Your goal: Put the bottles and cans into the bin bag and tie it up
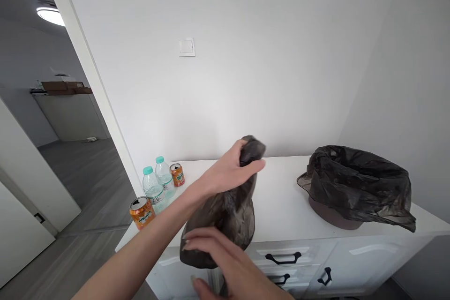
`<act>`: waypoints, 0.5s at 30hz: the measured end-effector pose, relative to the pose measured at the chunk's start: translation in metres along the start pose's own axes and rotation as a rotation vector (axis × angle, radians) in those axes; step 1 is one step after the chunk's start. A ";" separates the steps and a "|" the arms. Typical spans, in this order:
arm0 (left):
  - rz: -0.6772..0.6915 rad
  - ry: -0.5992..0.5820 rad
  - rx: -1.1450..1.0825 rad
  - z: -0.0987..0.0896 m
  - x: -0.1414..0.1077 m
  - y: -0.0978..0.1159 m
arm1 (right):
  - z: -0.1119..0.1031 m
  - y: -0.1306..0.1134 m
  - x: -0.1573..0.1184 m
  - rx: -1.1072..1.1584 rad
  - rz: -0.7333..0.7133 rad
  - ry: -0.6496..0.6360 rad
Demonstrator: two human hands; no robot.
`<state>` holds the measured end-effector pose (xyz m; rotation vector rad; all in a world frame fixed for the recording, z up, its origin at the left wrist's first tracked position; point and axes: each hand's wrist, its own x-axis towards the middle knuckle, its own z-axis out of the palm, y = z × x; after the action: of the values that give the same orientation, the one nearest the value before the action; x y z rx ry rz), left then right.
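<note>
plastic bag (pixel 235 218) is held up in front of you, over the front edge of the white table (pixel 277 218). it should be very light and soft, with no stiffness of its own, so it will probably fold and swing easily; the thin film may slip, and a nail could tear it. its gathered upper end seems the best place for you to take hold. the bag looks dark, smoky and partly see-through, full of wrinkles, narrow above and wider below. your left hand (pixel 234 166) is closed around this upper end, with bunched plastic between thumb and fingers. your right hand (pixel 227 258) is before the lower part, fingers curved, thumb apart; whether it touches the plastic, one cannot tell. on your left stand two clear bottles (pixel 153 190) and two orange cans (pixel 143 217); on your right, a second dark bag (pixel 358 185) covers a brown container (pixel 332 214).
</note>
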<state>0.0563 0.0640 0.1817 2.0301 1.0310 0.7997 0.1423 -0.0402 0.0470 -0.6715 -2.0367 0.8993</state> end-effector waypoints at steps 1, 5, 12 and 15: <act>0.036 -0.032 -0.017 0.003 -0.002 0.015 | 0.007 -0.001 0.005 0.047 0.020 -0.045; 0.112 0.102 -0.198 0.000 0.003 0.033 | 0.015 0.016 0.016 0.252 0.183 -0.064; -0.094 0.781 -0.395 -0.031 0.035 -0.066 | -0.031 0.062 -0.006 0.512 0.486 0.093; -0.212 0.879 -0.430 -0.030 0.041 -0.112 | -0.053 0.046 -0.025 0.496 0.439 -0.011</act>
<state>0.0076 0.1563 0.1159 1.1592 1.3453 1.6914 0.2067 -0.0108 0.0227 -0.8395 -1.5957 1.5953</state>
